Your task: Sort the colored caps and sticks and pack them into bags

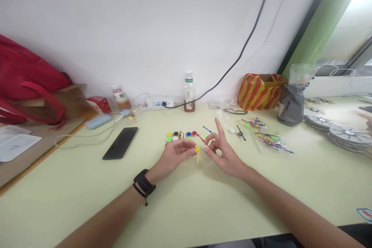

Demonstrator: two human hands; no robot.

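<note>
Tabletop, smooth and pale yellow-green [171,213], lies below the left hand [178,153], whose thumb and fingertips pinch a small yellow plastic piece with a thin stem [198,157]; the stem points down toward the person. Just beside it, the right hand [221,150] holds its index finger raised, its thumb and other fingers curled; whether they grip anything tiny cannot be told. A light pinch near the piece's thicker upper end would probably serve best, since the stem looks easy to bend, with the right fingertips meeting it squarely and the wrists kept low for steadiness. Beyond the left fingers sits a cluster of small round multicoloured plastic discs [188,134], which a careless knuckle could scatter. A flat black rectangular phone [120,143] bounds the space on the left; 2 clear plastic bags of thin coloured pieces [271,142] bound it on the right, and a clear bottle with a white cap [189,93] stands by the wall [162,27]. The widest room for moving lies between the forearms, down to the near edge.
</note>
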